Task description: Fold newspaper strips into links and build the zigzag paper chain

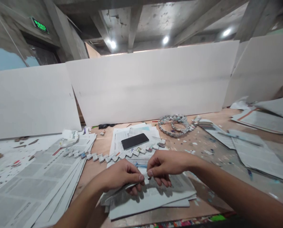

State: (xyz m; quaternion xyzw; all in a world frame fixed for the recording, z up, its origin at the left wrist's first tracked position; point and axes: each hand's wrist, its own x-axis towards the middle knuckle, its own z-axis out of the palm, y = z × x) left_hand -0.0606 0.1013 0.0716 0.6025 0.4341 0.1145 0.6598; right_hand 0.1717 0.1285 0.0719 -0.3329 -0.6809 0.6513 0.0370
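Both hands meet above a stack of printed paper [153,198] at the front of the table. My left hand [122,175] pinches a narrow folded paper strip [145,178], thumb on top. From the right, my right hand [162,166] closes thumb and fingertips on the strip's other end. Just beyond the hands runs a zigzag chain of folded paper [116,155]. A black smartphone [135,141] lies behind that chain on more printed sheets. Part of a blue pen-like item [140,165] shows between my hands.
Newspaper sheets [43,171] and a crumpled white plastic bag [70,138] lie at left. A coiled paper chain [173,126] rests at the back, before white upright boards [151,85]. More folded newspapers [257,148] and paper scraps spread over the right side.
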